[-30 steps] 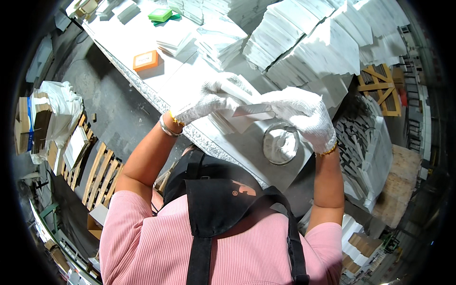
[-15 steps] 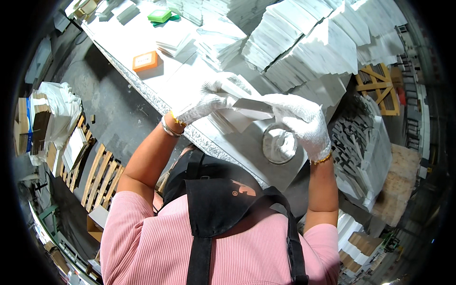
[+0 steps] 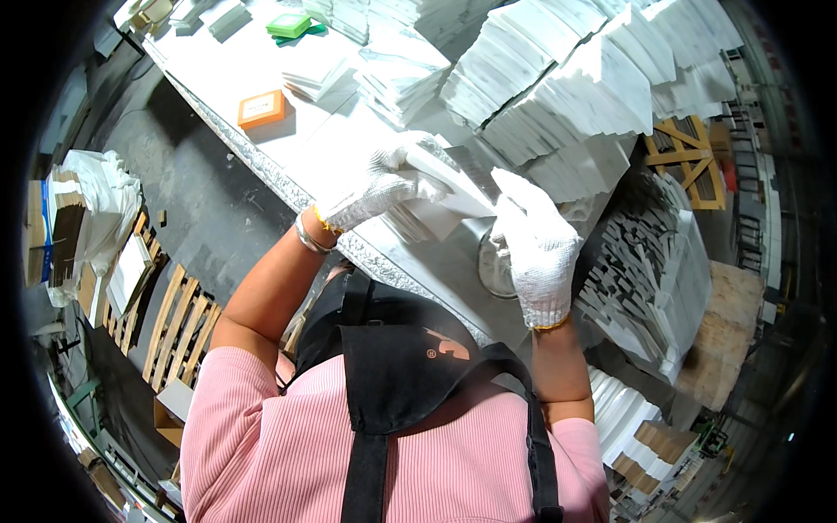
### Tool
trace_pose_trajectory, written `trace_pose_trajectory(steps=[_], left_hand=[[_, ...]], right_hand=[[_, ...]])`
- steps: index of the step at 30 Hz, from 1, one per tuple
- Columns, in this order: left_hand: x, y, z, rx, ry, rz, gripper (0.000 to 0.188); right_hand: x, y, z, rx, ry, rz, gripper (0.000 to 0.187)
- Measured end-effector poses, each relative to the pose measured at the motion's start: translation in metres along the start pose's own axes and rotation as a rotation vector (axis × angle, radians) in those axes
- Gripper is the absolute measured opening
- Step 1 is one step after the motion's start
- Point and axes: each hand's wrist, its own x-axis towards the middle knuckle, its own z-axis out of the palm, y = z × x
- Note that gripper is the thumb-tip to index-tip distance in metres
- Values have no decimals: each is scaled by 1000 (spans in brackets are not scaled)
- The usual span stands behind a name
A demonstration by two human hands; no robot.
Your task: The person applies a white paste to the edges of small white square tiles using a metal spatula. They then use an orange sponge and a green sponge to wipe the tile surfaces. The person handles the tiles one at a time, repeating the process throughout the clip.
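My left hand (image 3: 384, 183), in a white knit glove, is closed around a thin white marble tile (image 3: 453, 187), held tilted above the table. My right hand (image 3: 536, 244), gloved the same way, is at the tile's right end with fingers stretched out and thumb apart. Whether its fingertips touch the tile I cannot tell. Just beneath that hand is a round dish (image 3: 494, 266), mostly hidden by the glove. Below the held tile, more white tiles (image 3: 405, 224) lie on the table.
Rows of grey-veined marble tiles (image 3: 558, 113) stand across the far side of the table (image 3: 305, 157). An orange box (image 3: 261, 109) and a green block (image 3: 289, 24) sit at left. Off the right edge is a crate of stone strips (image 3: 632, 261); wooden pallets (image 3: 179, 327) lie on the floor at left.
My right hand has let go of the tile's right end and turned more upright, lower and to the left, now covering much of the dish. The tile's broad face shows more; my left hand stays put.
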Motion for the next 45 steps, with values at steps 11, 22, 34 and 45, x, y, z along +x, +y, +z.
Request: trace_pose_trajectory(steps=[11, 22, 34, 45], left_hand=[[-4, 13, 1, -15, -27, -98, 42], [-2, 6, 4, 81, -31, -14, 41], [-6, -9, -1, -52, -69, -107, 55], [-12, -32, -7, -304, -110, 16, 39]], right_hand=[[-16, -11, 1, -62, 101, 135, 30], [-13, 7, 24, -216, 217, -171, 28], [-22, 0, 34, -330, 62, -174, 32], [-24, 1, 31, -57, 190, -38, 28]])
